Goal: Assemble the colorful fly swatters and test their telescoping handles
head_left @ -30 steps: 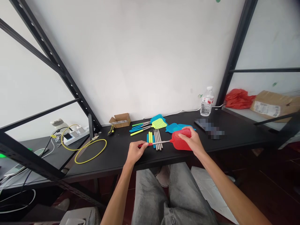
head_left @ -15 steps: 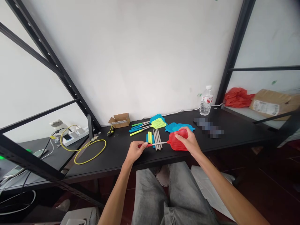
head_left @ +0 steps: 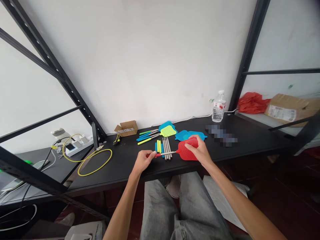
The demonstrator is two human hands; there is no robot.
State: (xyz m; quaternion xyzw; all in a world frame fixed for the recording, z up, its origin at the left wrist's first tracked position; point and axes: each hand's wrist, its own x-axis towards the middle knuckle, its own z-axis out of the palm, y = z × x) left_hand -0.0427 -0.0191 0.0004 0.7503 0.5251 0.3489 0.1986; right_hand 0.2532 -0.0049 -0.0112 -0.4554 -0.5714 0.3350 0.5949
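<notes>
A red fly swatter lies level across my two hands, just above the front part of the black table. My left hand is closed around its red handle end. With thumb and fingers, my right hand pinches the mesh head on its right side. Beneath and behind the swatter's thin metal shaft are several grey metal tubes and short blue and yellow-green grips, laid side by side. Farther back, several swatters with blue and yellow-green heads lie together. Blue swatter heads rest behind my right hand.
A small open cardboard box stands near the wall. A water bottle is at the back right, close to a blurred-out item. A yellow cable loop and a power strip lie left, by the black frame.
The whole view has shifted slightly. Both hands keep the same hold on the red fly swatter, which has hardly moved over the table.
</notes>
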